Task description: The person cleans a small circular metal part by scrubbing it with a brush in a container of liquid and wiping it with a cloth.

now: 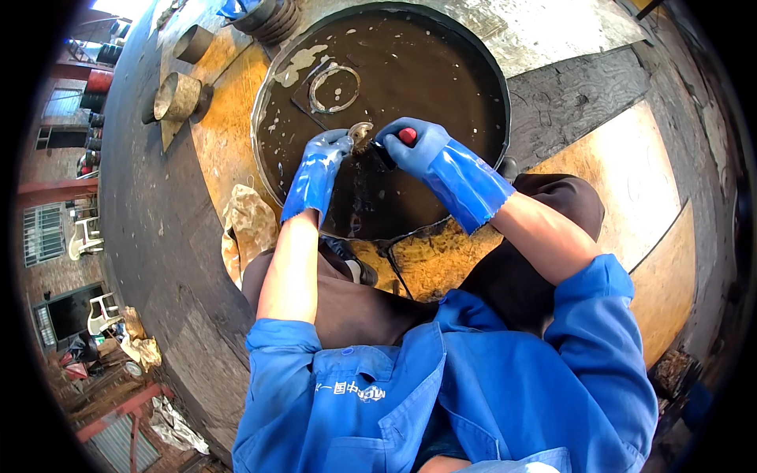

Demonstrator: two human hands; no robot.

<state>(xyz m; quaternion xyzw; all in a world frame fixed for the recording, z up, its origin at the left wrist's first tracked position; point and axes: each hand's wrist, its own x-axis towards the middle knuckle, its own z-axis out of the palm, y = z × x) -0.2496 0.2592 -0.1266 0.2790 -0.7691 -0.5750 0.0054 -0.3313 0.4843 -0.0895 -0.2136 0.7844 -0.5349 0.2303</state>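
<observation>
Both my hands wear blue rubber gloves and are over a wide round tub (505, 118) of murky brown liquid. My left hand (327, 147) is closed on a small, curved, dirty metal part (360, 131), pinched at its left side. Close beside it, my right hand (416, 147) is wrapped round a tool with a red handle (408, 136). The tool's dark end (384, 155) points down and left toward the part, but its kind is not clear. A thin metal ring (314, 88) lies in the liquid just beyond my left hand.
Left of the tub stand a metal cylinder (177, 96), a second cylinder (193, 44) and stacked buckets (272, 22). Crumpled brown paper (249, 229) lies by my left leg. Boards (611, 177) cover the ground to the right. White chairs (85, 238) stand far left.
</observation>
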